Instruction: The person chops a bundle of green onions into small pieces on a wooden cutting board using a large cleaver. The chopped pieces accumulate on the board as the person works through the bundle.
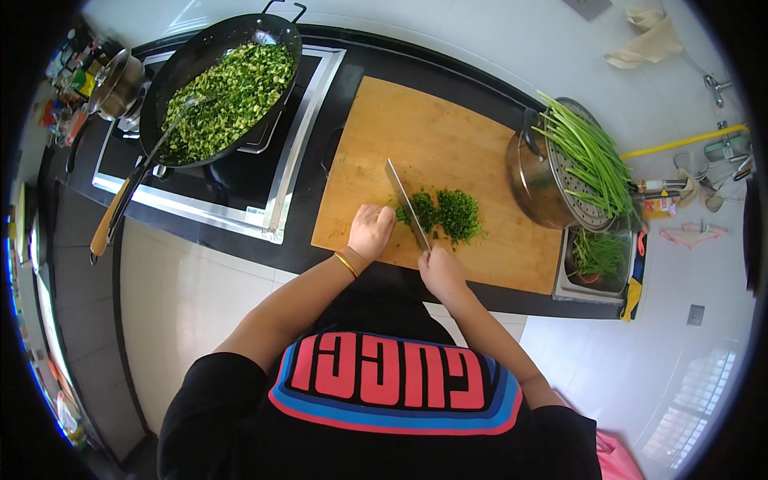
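Note:
My right hand (pixel 442 270) grips a kitchen knife (pixel 407 204) at its handle, by the near side of a wooden cutting board (pixel 416 124). The blade slants away to the far left and stands edge-down among finely chopped greens (pixel 459 216). Some greens lie right beside the blade, and a larger heap sits to its right. Just left of the knife, my left hand (pixel 371 231) rests on the board with its fingers curled in. Its fingertips touch the edge of the greens; whether they pinch any is hidden. A gold bangle circles that wrist.
At the far left, a wok (pixel 228 92) of chopped greens stands on the stove (pixel 308 120), a ladle in it. A lidded pot (pixel 118 84) is beside it. Right of the board are a steamer pot (pixel 532 180) topped with long green stalks (pixel 592 156) and a sink (pixel 564 280) holding greens.

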A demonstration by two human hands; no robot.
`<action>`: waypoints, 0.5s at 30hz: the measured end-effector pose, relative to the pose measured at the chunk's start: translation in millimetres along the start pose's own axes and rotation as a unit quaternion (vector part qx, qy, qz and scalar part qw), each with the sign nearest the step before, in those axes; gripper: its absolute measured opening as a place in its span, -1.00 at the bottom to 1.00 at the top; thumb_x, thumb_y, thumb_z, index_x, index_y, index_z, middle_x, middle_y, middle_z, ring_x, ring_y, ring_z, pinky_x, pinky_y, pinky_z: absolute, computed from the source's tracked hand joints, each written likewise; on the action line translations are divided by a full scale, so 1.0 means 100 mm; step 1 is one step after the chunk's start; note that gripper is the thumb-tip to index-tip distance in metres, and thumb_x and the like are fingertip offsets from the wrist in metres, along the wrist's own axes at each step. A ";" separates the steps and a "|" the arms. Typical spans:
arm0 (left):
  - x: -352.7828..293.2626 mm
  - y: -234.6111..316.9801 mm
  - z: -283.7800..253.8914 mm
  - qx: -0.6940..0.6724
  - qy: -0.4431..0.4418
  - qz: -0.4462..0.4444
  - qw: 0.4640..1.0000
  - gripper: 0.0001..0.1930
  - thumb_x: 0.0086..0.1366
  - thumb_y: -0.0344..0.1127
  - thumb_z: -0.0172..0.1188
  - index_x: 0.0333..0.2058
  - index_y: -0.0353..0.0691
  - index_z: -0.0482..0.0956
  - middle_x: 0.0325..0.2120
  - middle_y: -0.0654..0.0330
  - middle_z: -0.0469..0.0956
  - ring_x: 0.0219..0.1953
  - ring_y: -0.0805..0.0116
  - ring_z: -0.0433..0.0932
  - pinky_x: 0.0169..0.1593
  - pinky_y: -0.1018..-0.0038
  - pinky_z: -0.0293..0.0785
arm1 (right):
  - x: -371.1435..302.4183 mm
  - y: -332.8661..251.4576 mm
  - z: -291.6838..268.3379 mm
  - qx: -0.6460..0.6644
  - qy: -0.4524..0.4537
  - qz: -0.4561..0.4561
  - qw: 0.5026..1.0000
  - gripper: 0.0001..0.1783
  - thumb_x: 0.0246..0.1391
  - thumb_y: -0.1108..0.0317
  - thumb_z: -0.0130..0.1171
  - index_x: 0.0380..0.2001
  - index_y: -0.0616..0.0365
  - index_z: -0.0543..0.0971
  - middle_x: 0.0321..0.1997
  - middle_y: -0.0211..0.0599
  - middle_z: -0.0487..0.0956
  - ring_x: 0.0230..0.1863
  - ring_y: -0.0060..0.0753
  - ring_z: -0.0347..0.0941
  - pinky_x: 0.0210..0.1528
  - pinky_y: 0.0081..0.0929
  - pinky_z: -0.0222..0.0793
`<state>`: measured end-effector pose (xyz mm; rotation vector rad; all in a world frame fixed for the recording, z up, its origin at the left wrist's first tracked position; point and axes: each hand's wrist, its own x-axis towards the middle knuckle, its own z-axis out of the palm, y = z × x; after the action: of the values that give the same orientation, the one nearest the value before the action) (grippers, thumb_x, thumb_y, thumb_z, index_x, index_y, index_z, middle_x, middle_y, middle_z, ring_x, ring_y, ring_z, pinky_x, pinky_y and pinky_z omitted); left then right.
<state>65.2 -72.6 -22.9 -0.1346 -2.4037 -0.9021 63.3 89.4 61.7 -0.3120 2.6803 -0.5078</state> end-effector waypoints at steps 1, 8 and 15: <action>0.00 -0.01 0.01 0.004 0.002 0.008 1.000 -0.85 -0.04 -0.48 0.18 -0.56 -0.19 0.35 -0.66 0.18 0.39 -0.53 0.19 0.41 -0.34 0.36 0.31 | 0.05 -0.05 0.00 0.009 0.012 0.016 1.000 -0.79 -0.04 0.35 -0.02 -0.53 0.33 0.42 -0.56 0.14 0.48 -0.47 0.13 0.44 -0.41 -0.08 0.34; -0.01 -0.04 -0.05 0.014 -0.006 0.064 0.998 -0.87 -0.03 -0.49 0.13 -0.56 -0.20 0.34 -0.68 0.16 0.38 -0.56 0.14 0.40 -0.41 0.31 0.32 | 0.06 0.13 -0.16 0.092 0.016 -0.046 0.995 -0.80 -0.03 0.36 -0.03 -0.49 0.34 0.42 -0.60 0.13 0.47 -0.48 0.15 0.44 -0.42 -0.08 0.34; 0.02 -0.03 -0.03 -0.013 -0.013 -0.008 1.000 -0.85 -0.02 -0.51 0.14 -0.56 -0.20 0.32 -0.69 0.12 0.37 -0.56 0.11 0.39 -0.43 0.28 0.34 | -0.05 0.23 -0.08 0.009 -0.033 -0.040 0.999 -0.78 -0.03 0.33 -0.02 -0.50 0.32 0.43 -0.63 0.15 0.46 -0.52 0.16 0.43 -0.42 -0.06 0.34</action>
<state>64.6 -76.5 -21.7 -0.1371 -2.4213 -0.9453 61.0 114.5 61.4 -0.4240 2.6056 -0.5352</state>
